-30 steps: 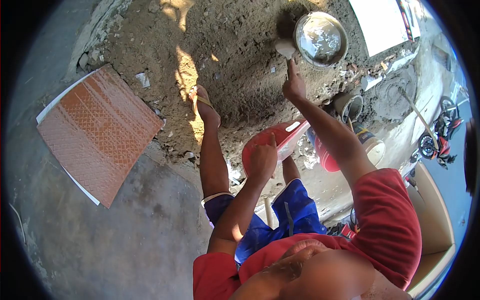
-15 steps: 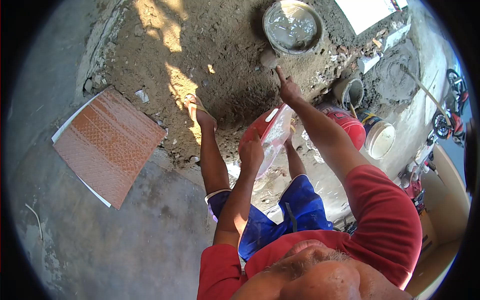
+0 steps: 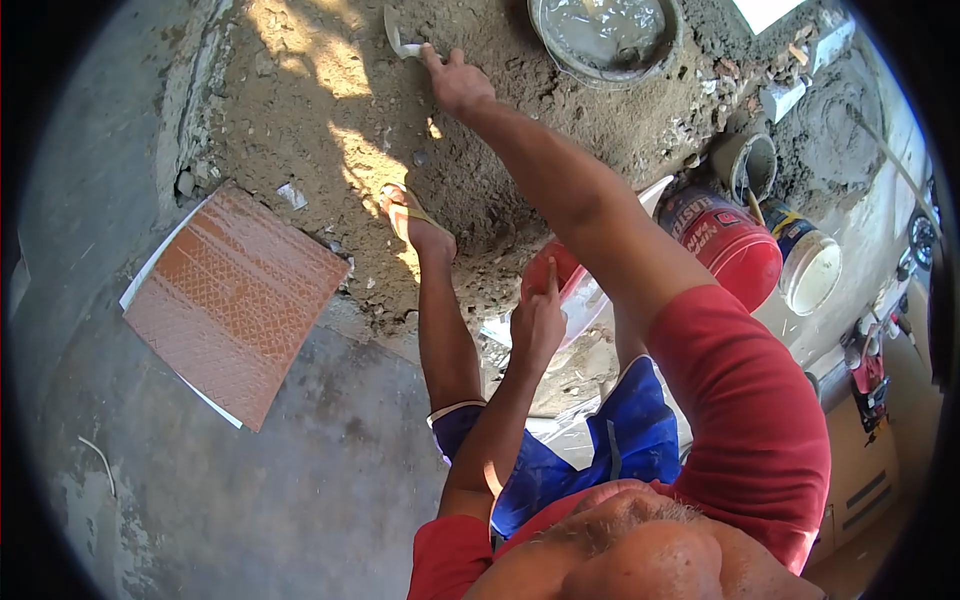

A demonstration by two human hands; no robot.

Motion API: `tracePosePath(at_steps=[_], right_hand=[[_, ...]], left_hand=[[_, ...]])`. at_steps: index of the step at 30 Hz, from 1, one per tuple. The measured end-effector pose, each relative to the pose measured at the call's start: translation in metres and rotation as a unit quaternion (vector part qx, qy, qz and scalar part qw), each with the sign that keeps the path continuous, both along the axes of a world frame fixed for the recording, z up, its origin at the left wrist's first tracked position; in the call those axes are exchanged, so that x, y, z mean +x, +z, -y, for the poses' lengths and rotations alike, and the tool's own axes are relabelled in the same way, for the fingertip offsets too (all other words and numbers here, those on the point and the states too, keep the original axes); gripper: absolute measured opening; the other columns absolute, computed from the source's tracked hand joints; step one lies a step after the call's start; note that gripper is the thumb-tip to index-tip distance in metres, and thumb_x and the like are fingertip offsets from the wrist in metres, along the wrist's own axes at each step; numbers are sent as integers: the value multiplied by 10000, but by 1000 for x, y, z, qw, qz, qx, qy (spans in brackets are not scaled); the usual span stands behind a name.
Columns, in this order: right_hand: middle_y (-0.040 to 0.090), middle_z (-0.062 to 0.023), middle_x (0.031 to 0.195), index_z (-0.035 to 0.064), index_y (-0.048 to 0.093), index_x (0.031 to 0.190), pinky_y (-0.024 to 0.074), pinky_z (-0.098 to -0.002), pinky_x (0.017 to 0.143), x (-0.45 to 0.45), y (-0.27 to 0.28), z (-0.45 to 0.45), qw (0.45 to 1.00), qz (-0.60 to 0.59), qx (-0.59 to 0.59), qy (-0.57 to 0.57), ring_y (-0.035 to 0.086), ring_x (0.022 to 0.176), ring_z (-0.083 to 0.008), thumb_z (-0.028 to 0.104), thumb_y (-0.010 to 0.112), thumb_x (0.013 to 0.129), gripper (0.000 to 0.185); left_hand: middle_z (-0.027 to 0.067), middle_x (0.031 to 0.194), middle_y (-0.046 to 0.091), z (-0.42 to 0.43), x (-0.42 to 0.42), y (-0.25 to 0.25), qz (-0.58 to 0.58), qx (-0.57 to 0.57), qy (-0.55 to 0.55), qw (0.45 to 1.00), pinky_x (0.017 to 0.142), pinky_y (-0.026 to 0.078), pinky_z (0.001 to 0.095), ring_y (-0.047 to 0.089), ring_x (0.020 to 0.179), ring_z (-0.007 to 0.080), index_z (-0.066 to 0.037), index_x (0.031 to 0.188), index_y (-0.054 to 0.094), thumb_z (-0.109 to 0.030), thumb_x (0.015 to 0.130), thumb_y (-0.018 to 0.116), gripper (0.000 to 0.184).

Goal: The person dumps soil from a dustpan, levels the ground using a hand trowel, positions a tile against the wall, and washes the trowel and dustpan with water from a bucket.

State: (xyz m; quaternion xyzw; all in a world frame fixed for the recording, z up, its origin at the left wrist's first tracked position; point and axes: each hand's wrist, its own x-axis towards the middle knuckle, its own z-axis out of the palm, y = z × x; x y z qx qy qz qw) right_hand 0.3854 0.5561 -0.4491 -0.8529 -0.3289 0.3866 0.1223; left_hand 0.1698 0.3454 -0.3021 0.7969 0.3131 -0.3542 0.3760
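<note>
My right hand [image 3: 463, 85] is stretched forward over the soil, its fingers closed around the handle of a trowel [image 3: 396, 32]. The trowel's curved blade is seen partly edge-on. Close to my legs, my left hand [image 3: 540, 325] grips a red plastic tub [image 3: 545, 272] with a pale, translucent side, the index finger extended along its red face. My right arm covers part of this tub. A round basin [image 3: 605, 40] of wet grey mix sits on the soil, to the right of the trowel.
A textured brown tile [image 3: 240, 310] lies on the concrete floor at left. Right of me stand a red bucket [image 3: 735, 265], a pale-topped bucket [image 3: 810, 272] and a mortar-stained bucket [image 3: 745, 165]. A wet cement heap [image 3: 835, 125] lies beyond. My sandalled foot [image 3: 405, 208] rests on the soil.
My right hand has swung left and forward with the trowel, away from beside the basin. My left hand still holds the tub, which now sits partly behind my right arm. The view has shifted slightly.
</note>
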Motion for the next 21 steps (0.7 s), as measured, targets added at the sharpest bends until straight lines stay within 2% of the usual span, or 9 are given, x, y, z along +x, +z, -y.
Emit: tracePosePath(at_steps=[4, 6, 8, 10, 12, 16, 18, 20, 21], right_hand=[[419, -253, 1251, 168, 62, 1476, 489, -461, 872, -22, -18, 59, 993, -35, -69, -84, 565, 1045, -407, 72, 363, 920, 640], [438, -262, 1240, 156, 68, 1473, 487, -465, 857, -30, -15, 104, 991, -45, -94, -83, 568, 1040, -414, 58, 389, 898, 666], [444, -282, 1241, 113, 78, 1466, 471, -481, 867, -47, -27, 153, 987, -66, -82, -120, 559, 1037, -435, 47, 395, 872, 676], [459, -303, 1229, 63, 146, 1432, 453, -496, 869, -74, -45, 205, 988, -24, 8, -154, 550, 1029, -451, 61, 384, 860, 620], [511, -313, 1160, 32, 239, 1366, 445, -516, 846, -76, -15, 223, 977, -90, -75, -179, 552, 1000, -469, 81, 398, 851, 541], [561, -296, 1059, 33, 340, 1273, 456, -510, 802, -68, 9, 214, 983, -76, -67, -156, 569, 940, -472, 164, 432, 895, 410], [579, -285, 994, 37, 403, 1206, 460, -505, 772, -49, 24, 172, 985, -60, 31, -161, 576, 876, -473, 297, 457, 931, 382], [585, -284, 947, 0, 430, 1148, 458, -497, 746, -25, 15, 117, 980, -27, 126, -154, 580, 849, -461, 398, 447, 943, 448], [587, -286, 930, -25, 426, 1134, 457, -494, 737, -14, 12, 83, 973, -46, 114, -194, 578, 840, -463, 394, 446, 945, 460]], left_hand=[[241, 713, 636, -7, -4, 2, -39, -19, 23, 999, 576, 527, 457, 643, 630, 379, -37, 1445, 203, -87, 715, 613, 839], [243, 735, 638, -8, -3, 3, -37, -25, 24, 999, 565, 520, 453, 640, 628, 383, -33, 1439, 224, -76, 726, 601, 808], [230, 732, 637, 2, -16, -8, 57, 58, 6, 997, 560, 521, 445, 637, 610, 379, -30, 1420, 286, -64, 761, 551, 711], [230, 725, 635, 10, -24, -16, 55, 65, -26, 996, 567, 527, 437, 637, 598, 372, -29, 1409, 314, -57, 778, 523, 666], [230, 719, 632, 14, -25, -13, 47, 70, -57, 995, 574, 534, 429, 637, 586, 365, -28, 1398, 341, -50, 794, 495, 623], [215, 679, 633, 8, -23, -1, 18, 26, -92, 995, 702, 542, 435, 650, 592, 327, -22, 1385, 367, -46, 806, 477, 590], [194, 663, 636, 10, -29, -3, 21, 17, -100, 995, 768, 522, 449, 654, 606, 311, -7, 1374, 380, -49, 802, 481, 582], [179, 655, 639, 10, -35, -5, 29, 24, -110, 993, 827, 503, 457, 660, 622, 291, 7, 1364, 390, -52, 798, 486, 577], [174, 654, 640, 9, -33, -1, 24, 24, -114, 993, 853, 490, 453, 661, 629, 291, 5, 1366, 389, -49, 799, 485, 578]])
